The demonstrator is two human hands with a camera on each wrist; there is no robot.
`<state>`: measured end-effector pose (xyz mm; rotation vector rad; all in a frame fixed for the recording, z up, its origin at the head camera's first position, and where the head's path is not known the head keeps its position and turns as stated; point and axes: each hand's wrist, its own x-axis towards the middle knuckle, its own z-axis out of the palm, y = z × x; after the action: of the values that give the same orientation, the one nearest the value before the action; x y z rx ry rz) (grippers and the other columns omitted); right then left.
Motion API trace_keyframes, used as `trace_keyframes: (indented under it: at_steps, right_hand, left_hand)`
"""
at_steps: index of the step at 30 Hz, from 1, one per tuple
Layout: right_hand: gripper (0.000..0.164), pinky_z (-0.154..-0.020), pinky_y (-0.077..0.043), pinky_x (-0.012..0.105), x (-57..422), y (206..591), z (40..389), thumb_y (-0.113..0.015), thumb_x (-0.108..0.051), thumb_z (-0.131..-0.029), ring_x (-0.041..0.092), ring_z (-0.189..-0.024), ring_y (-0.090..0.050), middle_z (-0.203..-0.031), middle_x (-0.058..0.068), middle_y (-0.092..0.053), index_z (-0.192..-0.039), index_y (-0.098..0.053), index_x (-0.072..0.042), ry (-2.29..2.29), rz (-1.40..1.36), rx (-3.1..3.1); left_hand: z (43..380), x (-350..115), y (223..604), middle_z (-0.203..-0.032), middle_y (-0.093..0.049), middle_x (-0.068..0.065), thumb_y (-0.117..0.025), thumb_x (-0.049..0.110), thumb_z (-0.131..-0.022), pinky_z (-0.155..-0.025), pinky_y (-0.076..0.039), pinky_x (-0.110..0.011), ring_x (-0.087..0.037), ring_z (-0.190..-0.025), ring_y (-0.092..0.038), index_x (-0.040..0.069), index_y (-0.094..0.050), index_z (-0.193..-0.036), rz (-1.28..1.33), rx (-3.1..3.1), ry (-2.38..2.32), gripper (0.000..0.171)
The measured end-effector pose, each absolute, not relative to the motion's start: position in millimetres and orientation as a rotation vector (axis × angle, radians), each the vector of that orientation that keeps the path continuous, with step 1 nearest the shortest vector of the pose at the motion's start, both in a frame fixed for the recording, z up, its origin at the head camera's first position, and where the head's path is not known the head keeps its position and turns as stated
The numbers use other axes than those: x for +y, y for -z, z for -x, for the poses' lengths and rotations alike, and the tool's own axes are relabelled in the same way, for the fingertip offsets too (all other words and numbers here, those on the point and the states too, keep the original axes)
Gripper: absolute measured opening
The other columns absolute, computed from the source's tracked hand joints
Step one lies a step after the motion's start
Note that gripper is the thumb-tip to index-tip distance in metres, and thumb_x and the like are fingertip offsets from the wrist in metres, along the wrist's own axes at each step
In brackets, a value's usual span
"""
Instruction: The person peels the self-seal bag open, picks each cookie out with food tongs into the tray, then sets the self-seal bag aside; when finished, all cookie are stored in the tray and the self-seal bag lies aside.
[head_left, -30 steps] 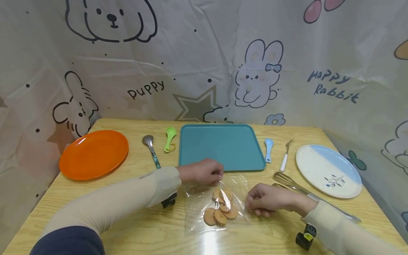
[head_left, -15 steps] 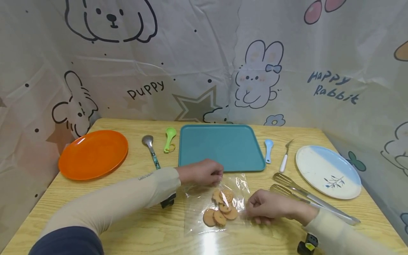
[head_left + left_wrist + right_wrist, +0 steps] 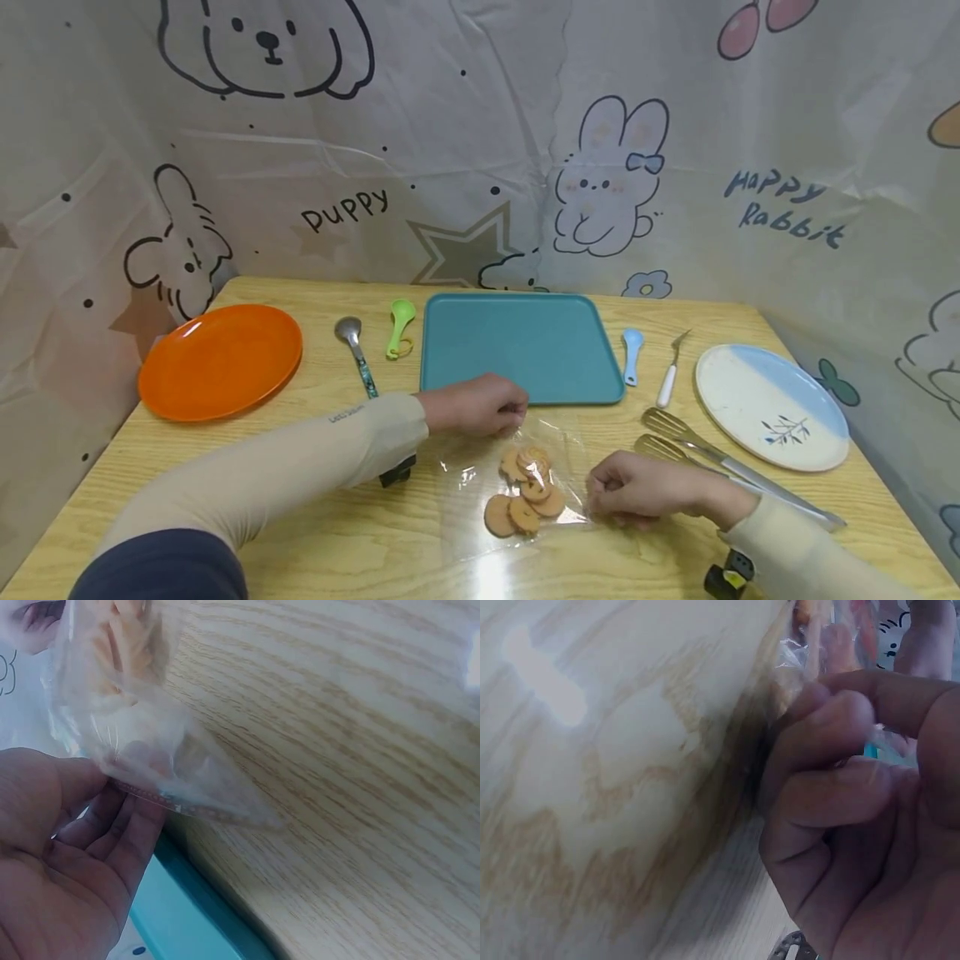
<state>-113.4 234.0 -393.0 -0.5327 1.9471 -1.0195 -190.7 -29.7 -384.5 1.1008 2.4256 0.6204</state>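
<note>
A clear plastic bag (image 3: 465, 500) lies on the table in the head view, with several round brown cookies (image 3: 523, 515) inside it. My left hand (image 3: 480, 407) pinches the bag's far edge between thumb and fingers; the left wrist view shows the bag's edge strip (image 3: 180, 804) running out from the fingertips. At the bag's right side, my right hand (image 3: 651, 487) has its thumb and index finger pinched together on the edge, its other fingers (image 3: 832, 799) curled in. Just beyond the left hand is a teal tray (image 3: 525, 346).
An orange plate (image 3: 221, 362), a metal spoon (image 3: 358, 354) and a green spoon (image 3: 400, 325) lie to the left. On the right are a light blue spoon (image 3: 632, 354), a small white-handled fork (image 3: 670, 375), metal tongs (image 3: 757, 477) and a white-and-blue plate (image 3: 772, 408). A printed curtain (image 3: 450, 125) hangs behind.
The right hand has moved slightly nearer and to the right, uncovering more of the tongs. The bag and cookies have shifted slightly the same way; the left hand stays nearly in place.
</note>
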Motion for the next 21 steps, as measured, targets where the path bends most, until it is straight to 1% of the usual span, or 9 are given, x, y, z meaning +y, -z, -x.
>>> trace_keyframes:
  at_steps: [2, 4, 6, 10, 14, 17, 21]
  right_hand:
    - [0.035, -0.041, -0.032, 0.016, 233.6, 393.6, 112.5, -0.061, -0.027, -0.095, 0.002, -0.041, -0.035, -0.054, -0.008, -0.045, -0.071, -0.051, -0.004, 1.008, 0.509, 1.965]
    - [0.038, -0.04, -0.032, 0.016, 233.2, 394.8, 111.6, -0.062, -0.03, -0.094, 0.002, -0.04, -0.037, -0.054, -0.008, -0.046, -0.069, -0.051, -0.005, 1.007, 0.504, 1.969]
    - [0.04, -0.04, -0.033, 0.015, 232.5, 396.4, 110.5, -0.063, -0.028, -0.094, 0.001, -0.04, -0.04, -0.055, -0.006, -0.049, -0.069, -0.052, 0.001, 1.034, 0.523, 1.957]
    - [0.039, -0.041, -0.035, 0.013, 231.6, 400.9, 108.3, -0.059, -0.02, -0.096, 0.0, -0.041, -0.045, -0.06, -0.003, -0.055, -0.078, -0.055, 0.015, 1.101, 0.557, 1.885]
    - [0.034, -0.043, -0.036, 0.014, 232.6, 404.2, 105.2, -0.059, -0.017, -0.096, 0.001, -0.044, -0.047, -0.064, -0.004, -0.057, -0.087, -0.058, 0.016, 1.127, 0.529, 1.81]
    - [0.029, -0.043, -0.035, 0.014, 234.9, 405.4, 102.9, -0.059, -0.014, -0.095, 0.0, -0.045, -0.047, -0.064, -0.004, -0.057, -0.088, -0.058, 0.014, 1.126, 0.546, 1.784]
    - [0.028, -0.041, -0.033, 0.013, 237.6, 405.1, 102.2, -0.059, -0.012, -0.094, -0.002, -0.043, -0.048, -0.063, -0.004, -0.057, -0.086, -0.056, 0.014, 1.117, 0.58, 1.754]
  left_hand:
    - [190.6, -29.3, 384.2, -0.074, -0.061, -0.001, -0.056, 0.013, -0.098, -0.068, -0.045, -0.02, -0.007, -0.068, -0.05, 0.007, -0.063, -0.084, -1.092, 2.425, -0.624, 0.017]
    - [190.4, -29.1, 384.2, -0.074, -0.06, 0.0, -0.056, 0.013, -0.098, -0.068, -0.045, -0.02, -0.007, -0.069, -0.049, 0.007, -0.063, -0.084, -1.085, 2.428, -0.626, 0.017]
    - [190.4, -28.9, 384.9, -0.072, -0.058, 0.002, -0.056, 0.012, -0.098, -0.068, -0.044, -0.02, -0.007, -0.069, -0.049, 0.006, -0.063, -0.083, -1.091, 2.43, -0.627, 0.018]
    - [191.0, -28.9, 386.0, -0.07, -0.055, 0.003, -0.054, 0.011, -0.098, -0.067, -0.042, -0.02, -0.007, -0.067, -0.047, 0.006, -0.062, -0.082, -1.121, 2.433, -0.616, 0.019]
    - [190.9, -28.4, 385.7, -0.071, -0.053, 0.005, -0.054, 0.011, -0.099, -0.067, -0.042, -0.021, -0.008, -0.068, -0.047, 0.006, -0.062, -0.083, -1.149, 2.449, -0.577, 0.018]
    - [190.4, -27.7, 385.2, -0.074, -0.055, 0.005, -0.055, 0.012, -0.098, -0.067, -0.043, -0.021, -0.008, -0.07, -0.048, 0.007, -0.063, -0.084, -1.171, 2.452, -0.547, 0.017]
    - [189.9, -27.3, 384.0, -0.076, -0.058, 0.005, -0.056, 0.014, -0.098, -0.067, -0.043, -0.019, -0.006, -0.07, -0.048, 0.009, -0.063, -0.085, -1.202, 2.438, -0.519, 0.016]
